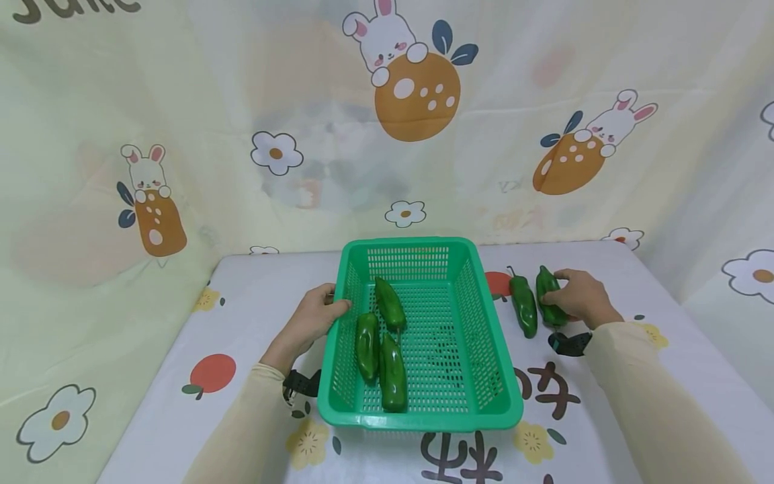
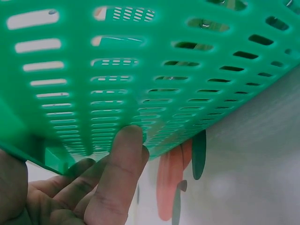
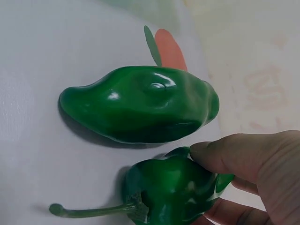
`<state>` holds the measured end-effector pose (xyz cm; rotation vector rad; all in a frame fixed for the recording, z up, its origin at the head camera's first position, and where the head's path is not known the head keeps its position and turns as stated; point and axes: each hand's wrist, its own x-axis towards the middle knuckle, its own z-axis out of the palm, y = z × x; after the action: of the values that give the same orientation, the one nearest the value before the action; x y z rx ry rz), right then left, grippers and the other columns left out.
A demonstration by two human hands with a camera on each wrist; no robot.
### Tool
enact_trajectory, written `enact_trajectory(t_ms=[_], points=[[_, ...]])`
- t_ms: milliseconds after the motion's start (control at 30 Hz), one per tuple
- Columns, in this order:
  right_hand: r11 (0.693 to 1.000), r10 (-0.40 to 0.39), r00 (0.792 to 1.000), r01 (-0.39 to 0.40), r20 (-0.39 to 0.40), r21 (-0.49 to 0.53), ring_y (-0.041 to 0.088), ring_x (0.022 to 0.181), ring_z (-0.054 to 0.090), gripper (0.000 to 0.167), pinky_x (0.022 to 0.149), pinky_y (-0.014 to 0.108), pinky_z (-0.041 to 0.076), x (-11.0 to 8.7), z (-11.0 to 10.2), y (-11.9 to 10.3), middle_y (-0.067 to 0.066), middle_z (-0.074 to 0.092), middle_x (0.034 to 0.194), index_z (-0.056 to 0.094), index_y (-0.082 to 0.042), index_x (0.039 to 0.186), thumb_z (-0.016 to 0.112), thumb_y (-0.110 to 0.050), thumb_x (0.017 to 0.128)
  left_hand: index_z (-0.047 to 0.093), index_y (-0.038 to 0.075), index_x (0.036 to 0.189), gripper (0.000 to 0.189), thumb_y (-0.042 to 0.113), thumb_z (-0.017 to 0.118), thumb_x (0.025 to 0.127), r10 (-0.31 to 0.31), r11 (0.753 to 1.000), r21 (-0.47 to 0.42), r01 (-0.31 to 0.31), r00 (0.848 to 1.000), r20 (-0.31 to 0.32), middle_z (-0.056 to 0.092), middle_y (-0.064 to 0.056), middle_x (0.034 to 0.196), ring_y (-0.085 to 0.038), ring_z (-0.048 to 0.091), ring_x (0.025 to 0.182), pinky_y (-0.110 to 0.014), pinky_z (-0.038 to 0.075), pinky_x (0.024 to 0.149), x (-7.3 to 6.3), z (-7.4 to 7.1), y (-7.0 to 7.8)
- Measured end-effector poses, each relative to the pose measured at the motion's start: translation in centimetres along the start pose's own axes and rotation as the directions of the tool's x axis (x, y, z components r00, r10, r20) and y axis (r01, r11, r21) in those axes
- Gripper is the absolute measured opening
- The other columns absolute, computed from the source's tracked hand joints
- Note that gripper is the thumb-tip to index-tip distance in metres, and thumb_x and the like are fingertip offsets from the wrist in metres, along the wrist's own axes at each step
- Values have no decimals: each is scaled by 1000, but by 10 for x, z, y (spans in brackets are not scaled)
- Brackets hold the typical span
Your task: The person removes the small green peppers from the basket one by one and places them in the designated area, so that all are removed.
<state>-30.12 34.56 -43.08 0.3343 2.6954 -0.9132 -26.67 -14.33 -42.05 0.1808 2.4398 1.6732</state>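
Observation:
My left hand grips the left rim of a green plastic basket, thumb over the edge. In the left wrist view its fingers lie against the slotted outer wall. Three green peppers lie in the basket's left half: an upper one, a left one and a lower one. Right of the basket, my right hand pinches a green pepper between thumb and fingers, its stem pointing away from the hand. Another green pepper lies beside it on the cloth, untouched.
A white printed cloth with fruit, flowers and lettering covers the table. Behind it hangs a cream curtain with rabbits and flowers. Black bands circle both wrists, the right one close to the held pepper.

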Motion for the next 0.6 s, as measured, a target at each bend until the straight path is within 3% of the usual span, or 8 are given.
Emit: enact_trajectory(t_ms=[233,600], points=[[1000,23,1000,-23,-7,-15,43,107,56,79,79,40,63,0,2,-1,41,38,142,26,11,157,67,-22,98,54,-7,139,43,14,59,102,0,1000,-13,0,1000,4,68,-27,113,-34,76,89,-38,68,70,0,0,-1],[999,7,1000,-7,2,-35,48,116,50,78,98,60,57,-8,3,-1,43,36,144,25,14,155,61,-29,101,54,-6,139,43,14,58,101,-8,1000,11,8,1000,0,69,-24,112,-25,76,83,-37,68,70,2,-1,-2]])
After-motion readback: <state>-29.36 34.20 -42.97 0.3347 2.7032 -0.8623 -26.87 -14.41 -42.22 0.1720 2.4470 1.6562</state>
